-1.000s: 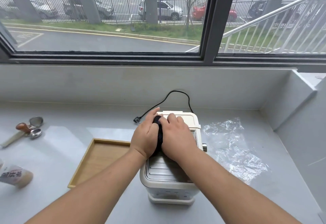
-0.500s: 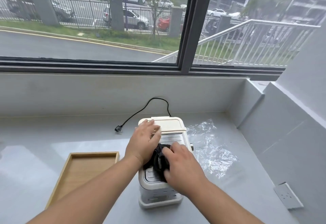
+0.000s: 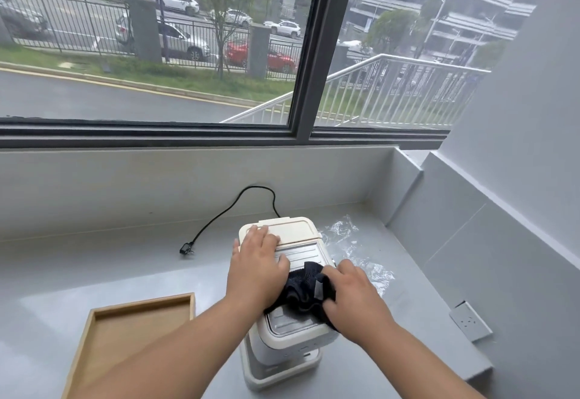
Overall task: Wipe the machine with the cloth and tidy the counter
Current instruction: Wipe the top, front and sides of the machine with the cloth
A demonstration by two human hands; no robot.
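A small cream-white machine [image 3: 295, 235] with a ribbed metal top stands on the grey counter [image 3: 94, 273], a little right of centre. My left hand [image 3: 255, 268] lies flat on the machine's top, fingers spread toward the cream lid at the back. A dark cloth [image 3: 303, 288] is bunched on the front right part of the top. My right hand [image 3: 353, 295] grips that cloth and presses it onto the metal surface. The cloth partly hides the ribbed plate.
An empty wooden tray [image 3: 131, 336] lies left of the machine. The machine's black cord [image 3: 226, 210] runs back left to a loose plug [image 3: 186, 249]. Crumpled clear plastic film [image 3: 354, 248] lies to the right. A wall socket [image 3: 470, 320] sits low on the right wall.
The cloth and my right hand have slid toward the front right of the machine's top. My left hand stays on the back part. The view has turned right, so the items at far left are out of sight.
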